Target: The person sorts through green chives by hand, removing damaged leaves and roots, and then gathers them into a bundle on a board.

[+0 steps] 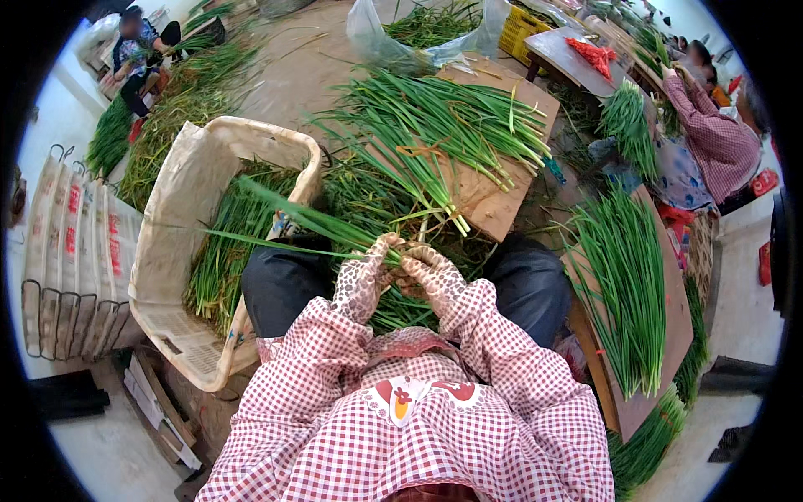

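Observation:
My left hand [361, 280], in a spotted glove, is closed round a small bunch of garlic chives [305, 219]. The long green leaves stick out to the left, over the rim of a white plastic crate [163, 226]. My right hand [433, 274], gloved alike, is close beside the left with its fingers closed on the stem end of the same bunch. The hands hide part of the stems. Just beyond them, a pile of loose chives [443, 117] lies across a brown board [485, 201], pale stem ends toward the right and toward me.
More chives [222, 276] fill the crate at my left. On a board at my right lies a neat heap of chives [623, 293]. A clear plastic bag [376, 38] of greens stands ahead. Co-workers sit at far left and far right. Stacked white crates [75, 251] stand leftmost.

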`<state>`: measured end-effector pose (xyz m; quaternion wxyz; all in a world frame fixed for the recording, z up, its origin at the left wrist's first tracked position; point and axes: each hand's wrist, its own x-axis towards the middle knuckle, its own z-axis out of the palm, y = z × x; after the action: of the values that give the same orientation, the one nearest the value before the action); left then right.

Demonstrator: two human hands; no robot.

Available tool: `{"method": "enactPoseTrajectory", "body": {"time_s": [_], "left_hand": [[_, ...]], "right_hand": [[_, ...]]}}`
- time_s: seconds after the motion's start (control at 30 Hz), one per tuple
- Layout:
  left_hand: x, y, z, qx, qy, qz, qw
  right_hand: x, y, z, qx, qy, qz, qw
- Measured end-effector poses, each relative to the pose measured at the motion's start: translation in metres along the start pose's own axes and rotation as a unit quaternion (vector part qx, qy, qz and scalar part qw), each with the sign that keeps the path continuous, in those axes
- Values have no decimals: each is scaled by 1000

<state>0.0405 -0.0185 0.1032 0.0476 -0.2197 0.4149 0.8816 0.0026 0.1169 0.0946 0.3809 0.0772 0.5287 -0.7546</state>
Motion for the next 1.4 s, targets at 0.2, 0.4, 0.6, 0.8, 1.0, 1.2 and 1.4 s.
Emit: {"method": "enactPoseTrajectory", "body": {"time_s": [0.2,0.4,0.6,0.8,1.0,1.2,1.4], "left_hand": [[7,-11,-13,-84,24,11,996],[1,-16,-20,10,48,-14,999],[-1,-15,-21,12,72,-60,996],[2,-26,-18,55,114,-70,990],[4,-38,-22,63,144,-49,986],[4,-39,-20,-18,175,-58,983],[7,-17,-19,-19,141,-25,990]], "right_hand": [[6,19,7,57,46,-24,997],[16,21,-7,-186,-67,-41,979],[14,8,-6,-87,-4,75,993],[16,23,-4,-108,-104,17,989],[18,38,-4,-6,-2,63,998],[21,46,-6,72,62,20,995],[31,45,2,50,59,-70,994]]}}
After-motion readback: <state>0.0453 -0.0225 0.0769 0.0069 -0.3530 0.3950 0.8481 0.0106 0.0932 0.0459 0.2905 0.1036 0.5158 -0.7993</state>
